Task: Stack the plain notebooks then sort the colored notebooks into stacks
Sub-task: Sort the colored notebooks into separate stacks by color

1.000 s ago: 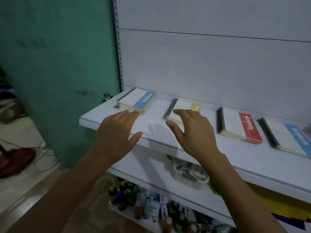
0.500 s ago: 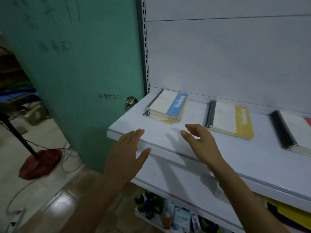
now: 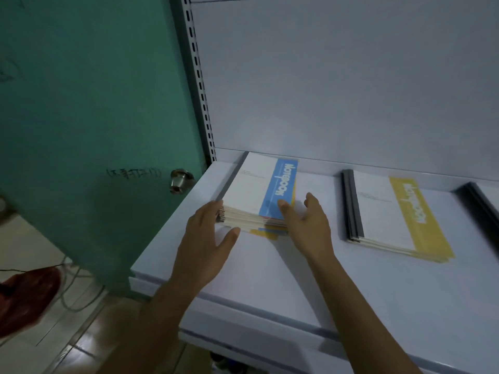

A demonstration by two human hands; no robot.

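A mixed stack of notebooks (image 3: 259, 190) topped by a white cover with a blue band lies at the left end of the white shelf (image 3: 283, 279); yellow and blue edges poke out at its bottom. My left hand (image 3: 205, 247) touches the stack's near-left corner with straight fingers. My right hand (image 3: 307, 222) has fingertips on the stack's near-right corner, over the blue band. A stack of yellow-banded notebooks (image 3: 391, 214) lies to the right, apart from both hands. A dark-spined notebook (image 3: 483, 203) shows at the right edge.
A green door (image 3: 94, 117) with a metal knob (image 3: 181, 180) stands just left of the shelf. A slotted shelf upright (image 3: 199, 82) and the white back panel rise behind. A red fan base (image 3: 27, 295) and cables lie on the tiled floor below left.
The view has shifted left and closer. Both hands have moved forward from the shelf's front edge to the corners of the blue-topped stack.
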